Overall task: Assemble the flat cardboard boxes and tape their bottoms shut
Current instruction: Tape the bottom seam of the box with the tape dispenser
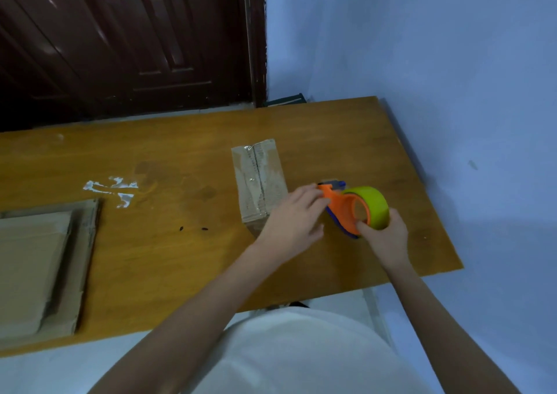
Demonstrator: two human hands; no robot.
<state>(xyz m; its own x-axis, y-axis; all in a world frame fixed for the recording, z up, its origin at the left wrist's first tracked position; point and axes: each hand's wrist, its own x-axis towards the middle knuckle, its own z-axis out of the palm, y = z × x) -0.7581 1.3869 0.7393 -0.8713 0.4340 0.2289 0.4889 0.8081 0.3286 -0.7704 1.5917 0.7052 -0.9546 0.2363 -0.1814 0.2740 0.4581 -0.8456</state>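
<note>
Nearest of all, at 6 o'clock, is the person's white shirt (pixel 295 351), and both bare arms reach up from it toward the table (pixel 180 258).

At about 3 o'clock the right hand (pixel 384 238) holds the tape dispenser (pixel 346 209). Its fingers are curled around the orange frame and the yellow-green tape roll (pixel 372 205). Just beside it, the left hand (pixel 294 217) pinches near the front tip of the dispenser with narrow fingers. I think it is hunting for the loose end of the tape, but I cannot see the end itself.

Right behind the left hand sits the small cardboard box (pixel 259 182), near the middle of the table. Its flaps are folded shut and shiny clear tape already runs along the seam. The left hand hides its near corner.

Far over at 9 o'clock lies a stack of flat cardboard boxes (pixel 39 267), still not folded up. Past them, at 10 o'clock, crumpled bits of clear tape (pixel 113 190) stick to the wood.

What could go wrong? The tape end could slip and stick back on the roll. The sharp cutter sits close to the pinching fingers. The box is light, so a hard pull could slide it away.

At 12 o'clock is a dark door (pixel 120 37) and a blue wall (pixel 422 46).
</note>
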